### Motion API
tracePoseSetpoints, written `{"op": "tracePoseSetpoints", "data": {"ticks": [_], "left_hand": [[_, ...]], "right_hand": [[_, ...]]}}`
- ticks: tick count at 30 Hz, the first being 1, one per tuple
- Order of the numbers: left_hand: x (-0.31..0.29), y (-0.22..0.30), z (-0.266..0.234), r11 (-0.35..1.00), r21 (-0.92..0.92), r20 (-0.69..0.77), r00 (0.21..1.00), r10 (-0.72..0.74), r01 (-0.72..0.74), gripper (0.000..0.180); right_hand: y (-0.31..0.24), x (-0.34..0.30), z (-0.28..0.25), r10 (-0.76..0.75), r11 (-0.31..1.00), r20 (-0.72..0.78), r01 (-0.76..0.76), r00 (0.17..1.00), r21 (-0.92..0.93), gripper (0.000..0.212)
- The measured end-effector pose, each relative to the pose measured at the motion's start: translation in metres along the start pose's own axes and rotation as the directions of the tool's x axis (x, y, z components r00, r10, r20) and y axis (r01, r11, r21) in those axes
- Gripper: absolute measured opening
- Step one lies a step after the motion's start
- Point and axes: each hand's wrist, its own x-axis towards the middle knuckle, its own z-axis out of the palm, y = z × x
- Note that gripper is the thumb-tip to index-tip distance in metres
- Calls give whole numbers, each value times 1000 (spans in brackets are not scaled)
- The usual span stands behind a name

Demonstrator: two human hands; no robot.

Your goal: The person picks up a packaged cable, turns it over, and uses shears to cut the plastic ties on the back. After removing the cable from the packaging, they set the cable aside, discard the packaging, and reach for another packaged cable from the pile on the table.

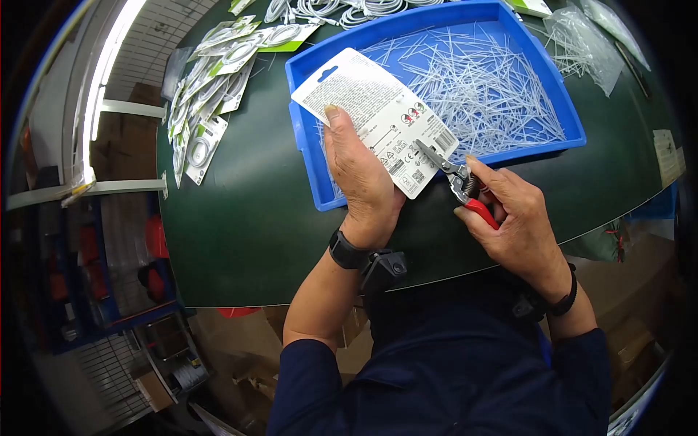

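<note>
My left hand (358, 163) grips a white cardboard packaging card (378, 109), its thumb on the printed face and the fingers hidden behind. The card is tilted over the left part of a blue tray (309, 171) and has a hang slot near its upper corner. In my right hand (518, 214) are pruning snips (458, 178) with red handles and a coiled spring. Their blade tips lie over the card's lower right part, near the printed symbols; whether they touch it I cannot tell. Inside the tray spreads a heap of thin white plastic ties (494, 98).
Carded cable packs (218, 80) are piled at the far left of the green table (233, 240). Coiled white cables (349, 11) lie along the back. Right of the tray are clear plastic bags (589, 47) and more ties. A shelf rack (94, 269) stands beyond the table's left edge.
</note>
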Motion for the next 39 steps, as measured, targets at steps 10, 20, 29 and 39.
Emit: {"op": "tracePoseSetpoints", "data": {"ticks": [10, 20, 29, 39], "left_hand": [[13, 37, 14, 991, 125, 206, 978, 23, -49, 33], [47, 76, -51, 950, -250, 511, 859, -36, 189, 53], [49, 73, -43, 913, -285, 734, 679, 11, 293, 67], [58, 65, -52, 908, -277, 817, 575, 50, 314, 70]], "right_hand": [[-5, 6, -28, 3, 996, -55, 3, 998, 93, 66], [-29, 19, -37, -31, 989, 5, 30, 1000, 145, 71], [-44, 29, -13, -157, 985, 272, 131, 949, 112, 72], [-49, 41, 1, -181, 983, 332, 183, 926, 27, 68]]}}
